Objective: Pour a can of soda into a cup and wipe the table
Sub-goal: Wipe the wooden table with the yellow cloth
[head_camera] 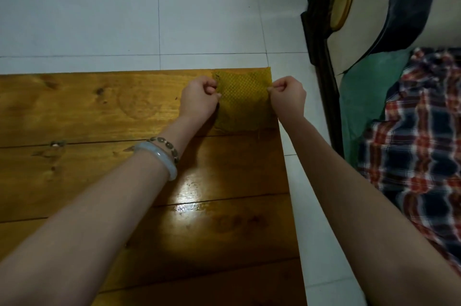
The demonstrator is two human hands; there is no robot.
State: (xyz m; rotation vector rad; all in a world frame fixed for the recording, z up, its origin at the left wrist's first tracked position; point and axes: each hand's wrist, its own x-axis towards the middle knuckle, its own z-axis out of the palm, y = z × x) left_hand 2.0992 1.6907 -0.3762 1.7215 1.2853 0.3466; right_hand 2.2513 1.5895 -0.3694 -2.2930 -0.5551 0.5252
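Both hands — left point(199, 96), right point(287, 94) — pinch the cloth's point(243, 103) side edges at the table's point(99, 118) far right corner; keep it taut and flat — drag evenly.

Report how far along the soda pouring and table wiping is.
Done: cannot tell; no can or cup is in view. In hand: the left hand and right hand each pinch a side edge of the yellow mesh cloth, spread flat on the wooden table's far right corner. Left: probably wiping across the tabletop, since the cloth sits at one corner.
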